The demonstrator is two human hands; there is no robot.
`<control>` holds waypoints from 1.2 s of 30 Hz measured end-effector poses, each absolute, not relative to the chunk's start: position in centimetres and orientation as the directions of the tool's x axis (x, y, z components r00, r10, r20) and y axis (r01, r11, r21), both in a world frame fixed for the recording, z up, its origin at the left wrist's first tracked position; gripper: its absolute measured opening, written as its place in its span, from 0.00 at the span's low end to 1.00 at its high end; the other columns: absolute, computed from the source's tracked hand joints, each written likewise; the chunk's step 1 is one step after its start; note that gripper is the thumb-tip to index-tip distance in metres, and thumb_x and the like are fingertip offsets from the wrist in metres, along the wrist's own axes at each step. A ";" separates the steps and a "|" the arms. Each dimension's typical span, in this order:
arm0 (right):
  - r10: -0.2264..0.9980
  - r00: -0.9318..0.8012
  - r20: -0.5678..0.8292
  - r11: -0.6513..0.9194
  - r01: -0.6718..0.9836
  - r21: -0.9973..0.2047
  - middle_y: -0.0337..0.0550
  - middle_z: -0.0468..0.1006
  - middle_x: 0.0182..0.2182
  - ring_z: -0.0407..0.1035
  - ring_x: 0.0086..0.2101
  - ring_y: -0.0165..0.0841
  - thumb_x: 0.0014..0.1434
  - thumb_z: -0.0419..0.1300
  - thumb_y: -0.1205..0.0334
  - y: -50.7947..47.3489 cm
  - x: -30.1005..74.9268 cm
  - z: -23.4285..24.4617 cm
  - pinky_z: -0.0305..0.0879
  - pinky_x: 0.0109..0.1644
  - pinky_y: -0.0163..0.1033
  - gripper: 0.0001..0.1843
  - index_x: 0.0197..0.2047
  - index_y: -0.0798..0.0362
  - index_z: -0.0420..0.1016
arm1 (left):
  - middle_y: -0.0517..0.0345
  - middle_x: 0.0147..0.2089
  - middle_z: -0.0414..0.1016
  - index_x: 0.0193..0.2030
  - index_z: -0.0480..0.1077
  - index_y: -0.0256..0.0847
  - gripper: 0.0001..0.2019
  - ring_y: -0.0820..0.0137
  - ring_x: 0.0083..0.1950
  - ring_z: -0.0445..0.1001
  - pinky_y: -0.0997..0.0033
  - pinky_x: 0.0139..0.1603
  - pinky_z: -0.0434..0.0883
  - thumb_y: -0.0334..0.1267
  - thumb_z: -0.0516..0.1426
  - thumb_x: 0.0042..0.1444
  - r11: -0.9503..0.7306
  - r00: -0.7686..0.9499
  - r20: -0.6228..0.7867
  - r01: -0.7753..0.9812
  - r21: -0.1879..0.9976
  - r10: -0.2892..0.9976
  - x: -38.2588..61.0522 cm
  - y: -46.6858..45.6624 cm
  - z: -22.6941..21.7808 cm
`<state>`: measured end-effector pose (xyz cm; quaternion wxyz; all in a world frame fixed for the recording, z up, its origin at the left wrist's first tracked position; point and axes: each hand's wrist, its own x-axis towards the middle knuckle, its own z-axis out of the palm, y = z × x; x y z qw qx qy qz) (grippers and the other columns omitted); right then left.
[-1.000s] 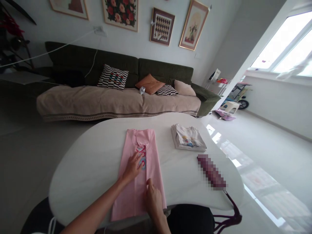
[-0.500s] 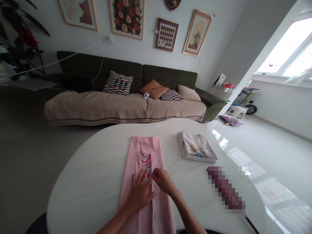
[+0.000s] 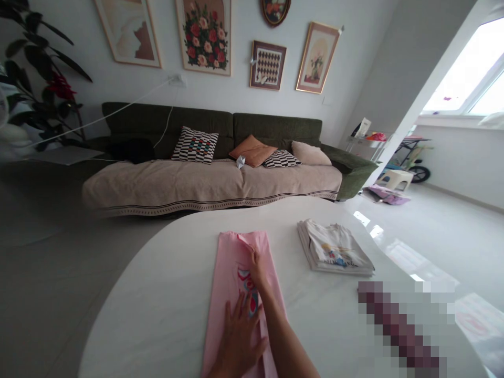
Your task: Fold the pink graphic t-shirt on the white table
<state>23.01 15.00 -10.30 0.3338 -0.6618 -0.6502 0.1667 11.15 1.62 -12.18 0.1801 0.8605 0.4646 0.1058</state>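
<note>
A long pink shirt (image 3: 228,278), its sides folded in lengthwise, lies on the white table with its neck end away from me. Part of a red and blue print shows down its middle. My left hand (image 3: 241,333) rests flat on the lower part of the print, fingers spread. Farther up, near the neckline, my right hand (image 3: 256,268) has its fingers closed on a slightly raised fold of the pink cloth. The near end of the shirt runs out of view at the bottom.
On the right of the table (image 3: 165,294) sits a stack of folded white shirts (image 3: 336,249). A blurred-out dark reddish long object (image 3: 397,328) lies nearer me. Beyond the table stands a green sofa (image 3: 275,126) with a beige cover and several cushions.
My right hand has moved from beside my left hand up to the neckline and taken hold of the cloth there. My left hand stays flat on the shirt. The view has shifted slightly.
</note>
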 end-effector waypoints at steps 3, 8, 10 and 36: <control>0.979 0.060 0.196 0.076 0.782 -0.618 0.50 0.60 0.63 0.54 0.62 0.38 0.67 0.43 0.55 14.9 22.2 -10.1 0.52 0.64 0.49 0.24 0.63 0.53 0.58 | 0.53 0.72 0.39 0.67 0.45 0.60 0.35 0.52 0.71 0.39 0.32 0.63 0.40 0.49 0.54 0.54 -0.501 0.536 0.027 0.769 0.398 0.844 11.2 1.7 -12.4; 0.990 0.011 0.142 0.064 0.854 -0.517 0.53 0.58 0.64 0.49 0.64 0.38 0.66 0.41 0.59 15.9 22.7 -9.9 0.46 0.65 0.44 0.26 0.64 0.61 0.58 | 0.51 0.72 0.37 0.67 0.42 0.61 0.37 0.48 0.70 0.41 0.29 0.62 0.43 0.53 0.55 0.53 -0.514 0.560 0.000 0.760 0.398 0.828 11.2 2.1 -13.2; 0.991 0.048 0.128 0.019 0.880 -0.474 0.54 0.51 0.66 0.41 0.66 0.40 0.65 0.41 0.62 17.1 23.7 -10.1 0.40 0.66 0.49 0.27 0.65 0.63 0.53 | 0.50 0.71 0.38 0.67 0.41 0.63 0.38 0.46 0.70 0.41 0.26 0.60 0.44 0.54 0.56 0.52 -0.520 0.571 -0.017 0.758 0.393 0.821 11.1 2.5 -13.9; 0.997 0.046 -0.063 -0.063 0.954 -0.292 0.43 0.49 0.66 0.43 0.65 0.41 0.66 0.40 0.52 -0.9 27.1 -11.4 0.48 0.64 0.55 0.28 0.67 0.52 0.49 | 0.52 0.70 0.52 0.67 0.48 0.59 0.29 0.48 0.68 0.53 0.34 0.63 0.49 0.57 0.46 0.59 -0.535 0.533 0.112 0.767 0.354 0.839 11.3 1.3 -11.9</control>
